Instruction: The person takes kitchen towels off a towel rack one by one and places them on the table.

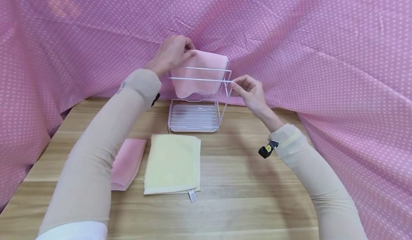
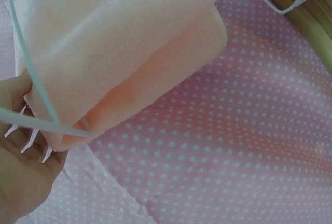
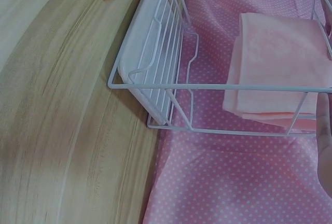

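A light pink towel [image 1: 209, 62] hangs folded over the rear bar of a white wire rack [image 1: 199, 79]. At its upper left corner my left hand [image 1: 172, 52] pinches the cloth, thumb on the near side. In the left wrist view the towel [image 2: 119, 42] drapes over a bar end, with the fingers of that hand [image 2: 26, 177] partly behind it. My right hand [image 1: 252, 93] pinches the right end of the rack's front bar. Only the edge of the right hand [image 3: 324, 146] shows in the right wrist view.
The rack's base holds a white tray [image 1: 193, 128] under a wire grid. A folded yellow towel [image 1: 172, 164] with a label lies on the wooden table [image 1: 238, 197]. Left of it is a pink folded cloth [image 1: 128, 161], partly behind my forearm. Pink dotted fabric [image 1: 289, 36] hangs behind.
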A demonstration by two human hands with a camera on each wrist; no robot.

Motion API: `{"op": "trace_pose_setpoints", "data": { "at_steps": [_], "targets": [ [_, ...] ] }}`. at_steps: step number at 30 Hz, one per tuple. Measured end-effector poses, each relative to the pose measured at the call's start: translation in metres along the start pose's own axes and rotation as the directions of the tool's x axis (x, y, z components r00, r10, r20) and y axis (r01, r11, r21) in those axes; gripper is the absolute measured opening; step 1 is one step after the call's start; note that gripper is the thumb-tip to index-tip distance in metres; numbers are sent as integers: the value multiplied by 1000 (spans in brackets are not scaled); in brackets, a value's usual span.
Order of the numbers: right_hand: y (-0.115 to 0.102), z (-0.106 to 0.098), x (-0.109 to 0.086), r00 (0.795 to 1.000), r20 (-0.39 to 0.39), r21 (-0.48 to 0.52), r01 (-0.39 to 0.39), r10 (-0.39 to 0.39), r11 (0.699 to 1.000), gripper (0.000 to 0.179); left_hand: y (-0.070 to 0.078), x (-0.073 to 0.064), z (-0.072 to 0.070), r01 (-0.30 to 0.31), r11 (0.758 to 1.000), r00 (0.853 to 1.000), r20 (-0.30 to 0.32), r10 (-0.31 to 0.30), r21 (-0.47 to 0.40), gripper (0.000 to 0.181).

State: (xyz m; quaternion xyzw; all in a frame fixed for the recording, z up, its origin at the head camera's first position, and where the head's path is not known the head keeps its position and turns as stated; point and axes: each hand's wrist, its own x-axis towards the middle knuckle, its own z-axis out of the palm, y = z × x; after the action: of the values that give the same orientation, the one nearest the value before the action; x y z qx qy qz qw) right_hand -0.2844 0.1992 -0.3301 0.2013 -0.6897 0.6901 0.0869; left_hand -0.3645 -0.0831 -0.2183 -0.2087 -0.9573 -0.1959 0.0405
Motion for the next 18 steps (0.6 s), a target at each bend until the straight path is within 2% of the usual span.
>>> {"op": "trace_pose_setpoints", "data": {
  "at_steps": [7,13,18],
  "targets": [
    [1,-1,1,1000,-1,-9,-5,5,1000,26,2,-2,-8,-51,998,998,-24,51,-22,32],
    [1,-1,1,1000,-2,-12,-2,2,1000,23,6,-6,-18,-58,998,998,-5,58,-33,32],
    [0,0,1,1000,0,-5,-4,4,1000,24,9,-9,-26,-76,996,997,-13,76,-55,30]
  ]
}}
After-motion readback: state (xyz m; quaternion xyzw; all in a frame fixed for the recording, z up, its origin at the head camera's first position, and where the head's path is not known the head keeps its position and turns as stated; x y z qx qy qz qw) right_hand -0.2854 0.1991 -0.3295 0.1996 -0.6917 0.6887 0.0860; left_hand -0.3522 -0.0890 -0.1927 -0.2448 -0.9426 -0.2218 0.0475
